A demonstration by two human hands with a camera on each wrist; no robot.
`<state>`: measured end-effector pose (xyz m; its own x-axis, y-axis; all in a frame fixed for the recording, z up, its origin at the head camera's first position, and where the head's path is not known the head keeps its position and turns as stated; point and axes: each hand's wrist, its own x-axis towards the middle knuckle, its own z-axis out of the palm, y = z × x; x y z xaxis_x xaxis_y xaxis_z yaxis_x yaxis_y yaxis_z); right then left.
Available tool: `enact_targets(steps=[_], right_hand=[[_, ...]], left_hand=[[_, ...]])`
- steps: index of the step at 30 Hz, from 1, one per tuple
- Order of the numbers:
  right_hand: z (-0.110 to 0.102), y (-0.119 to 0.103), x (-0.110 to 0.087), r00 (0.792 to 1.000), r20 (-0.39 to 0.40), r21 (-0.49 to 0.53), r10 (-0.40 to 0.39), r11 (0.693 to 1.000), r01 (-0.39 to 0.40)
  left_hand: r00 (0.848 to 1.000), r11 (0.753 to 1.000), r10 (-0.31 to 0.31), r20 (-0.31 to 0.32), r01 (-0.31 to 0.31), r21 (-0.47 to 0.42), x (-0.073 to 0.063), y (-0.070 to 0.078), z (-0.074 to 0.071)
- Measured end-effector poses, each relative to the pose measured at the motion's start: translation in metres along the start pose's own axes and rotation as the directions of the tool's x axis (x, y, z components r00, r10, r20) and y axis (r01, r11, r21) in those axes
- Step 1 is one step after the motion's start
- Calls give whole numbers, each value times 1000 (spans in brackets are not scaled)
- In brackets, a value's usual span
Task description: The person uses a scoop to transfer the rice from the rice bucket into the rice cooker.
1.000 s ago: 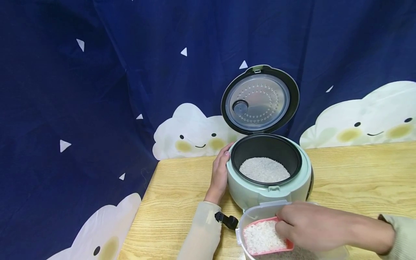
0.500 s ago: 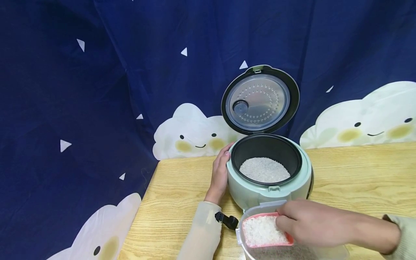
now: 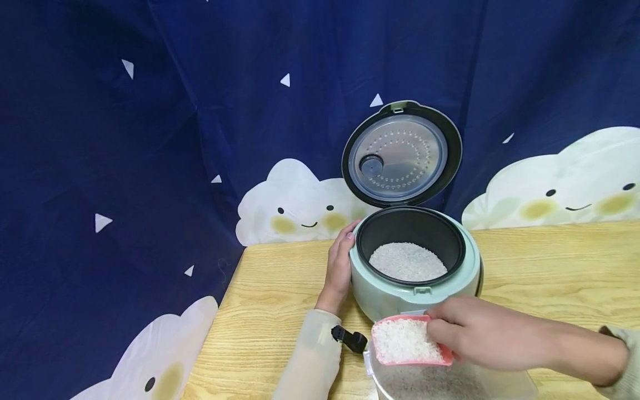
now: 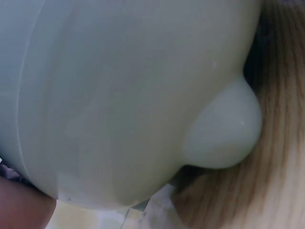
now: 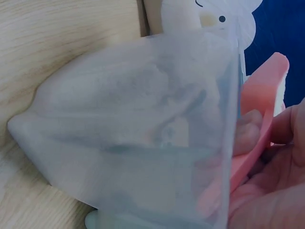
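A pale green rice cooker (image 3: pixel 395 303) stands with its lid (image 3: pixel 402 158) raised, white rice (image 3: pixel 408 261) lying in its dark inner pot. My left hand (image 3: pixel 338 272) rests along the cooker's left side; in the left wrist view only a bit of it shows beside the cooker wall (image 4: pixel 124 105). With my right hand (image 3: pixel 482 333) I grip a pink scoop (image 3: pixel 376 353) heaped with rice, held over the clear plastic container (image 3: pixel 368 361). More rice (image 3: pixel 435 383) lies inside that container. In the right wrist view, fingers curl round the scoop (image 5: pixel 259 95) at the container's rim (image 5: pixel 232 119).
Both stand on a wood-grain table (image 3: pixel 560 266). A dark blue curtain (image 3: pixel 300 44) with printed white clouds (image 3: pixel 575 183) hangs behind and to the left. A black strap with a small device (image 3: pixel 350 338) sits on my left sleeve.
My right hand has raised the rice-filled scoop from inside the container to about its rim, and the scoop has levelled. The left hand and the cooker have stayed put.
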<state>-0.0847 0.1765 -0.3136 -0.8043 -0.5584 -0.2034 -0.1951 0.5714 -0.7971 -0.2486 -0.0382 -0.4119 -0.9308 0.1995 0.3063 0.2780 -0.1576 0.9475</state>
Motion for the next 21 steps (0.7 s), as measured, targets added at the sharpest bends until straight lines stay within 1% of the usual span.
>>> enact_targets(steps=[5, 8, 11, 16, 21], right_hand=[[-8, -1, -2, 1000, -6, 40, 18, 999, -17], [-13, -1, -4, 1000, -7, 61, 17, 998, -17], [-18, -2, -5, 999, -20, 69, 36, 997, -35], [-29, -4, -7, 994, -49, 88, 99, 992, -94], [-43, -3, -9, 986, -65, 128, 155, 981, -146]], left_hand=[[1000, 1000, 8, -2, -8, 5, 0, 0, 0], [1000, 1000, 12, -4, -12, 22, 0, -1, 0], [1000, 999, 16, -6, -16, 38, 0, -1, 0], [1000, 998, 24, -10, -24, 51, 0, -1, 0], [1000, 999, 26, -9, -26, 34, 0, -2, 0]])
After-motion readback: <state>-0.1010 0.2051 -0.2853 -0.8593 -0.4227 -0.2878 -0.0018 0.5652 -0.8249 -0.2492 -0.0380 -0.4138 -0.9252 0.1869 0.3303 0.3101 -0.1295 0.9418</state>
